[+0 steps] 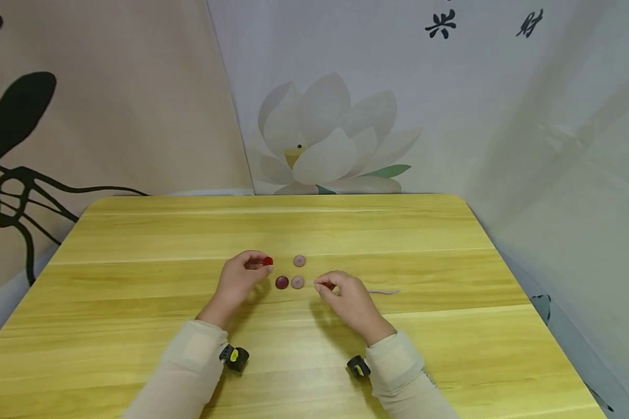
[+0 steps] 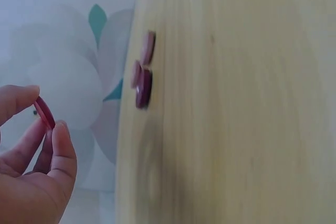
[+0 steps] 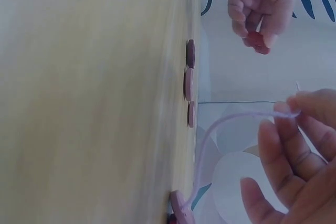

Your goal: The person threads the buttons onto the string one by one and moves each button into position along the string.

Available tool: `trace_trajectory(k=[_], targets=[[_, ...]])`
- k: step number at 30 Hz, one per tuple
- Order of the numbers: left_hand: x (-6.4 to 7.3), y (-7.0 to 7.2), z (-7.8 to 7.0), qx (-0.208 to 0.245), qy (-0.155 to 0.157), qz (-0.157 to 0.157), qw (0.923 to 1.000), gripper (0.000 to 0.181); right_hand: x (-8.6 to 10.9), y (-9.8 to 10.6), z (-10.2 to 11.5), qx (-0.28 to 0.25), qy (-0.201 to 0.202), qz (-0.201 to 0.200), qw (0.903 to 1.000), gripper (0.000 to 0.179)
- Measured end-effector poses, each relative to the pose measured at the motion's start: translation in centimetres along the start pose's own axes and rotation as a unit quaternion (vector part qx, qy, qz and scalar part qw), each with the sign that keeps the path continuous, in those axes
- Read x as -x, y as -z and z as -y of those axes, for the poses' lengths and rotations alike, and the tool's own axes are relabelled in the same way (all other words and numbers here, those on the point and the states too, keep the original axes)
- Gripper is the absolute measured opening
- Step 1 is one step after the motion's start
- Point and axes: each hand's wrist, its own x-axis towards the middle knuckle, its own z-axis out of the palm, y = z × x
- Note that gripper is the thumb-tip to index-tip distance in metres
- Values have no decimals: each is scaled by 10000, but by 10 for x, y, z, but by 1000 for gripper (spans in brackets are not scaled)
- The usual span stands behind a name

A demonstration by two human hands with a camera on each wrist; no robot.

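Left hand [image 1: 238, 279]: my fingertips pinch a red button [image 1: 268, 261], raised above the table [image 1: 188, 233]. Right hand [image 1: 348, 297]: I pinch a lilac cord [image 3: 247, 113] (running down to another button [image 3: 181, 208]). Between my hands lie a maroon button [image 1: 282, 282] and two pink buttons [image 1: 297, 282].

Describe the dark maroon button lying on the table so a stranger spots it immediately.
On the yellow wood-grain table, look between the left hand and right hand. Leftmost of three there lies the dark maroon round button, darker than both dusty-pink round buttons.
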Motion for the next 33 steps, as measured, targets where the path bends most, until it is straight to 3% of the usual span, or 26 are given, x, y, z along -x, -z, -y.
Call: trace_trajectory(k=[9, 18, 25, 33], targets=[[13, -11, -10, 434, -153, 53, 9989, 28, 1, -1, -1, -23, 12, 17, 10000, 16], [23, -24, -13, 865, -56, 208, 9960, 27, 3, -2, 0, -121, -40, 45, 9999, 17], [29, -30, -11, 765, -8, 447, 9961, 26, 4, -1, 1, -139, -51, 108, 9998, 17], [32, -36, -9, 1066, -32, 542, 9928, 24, 3, -3, -1, -107, 17, 98, 9999, 18]])
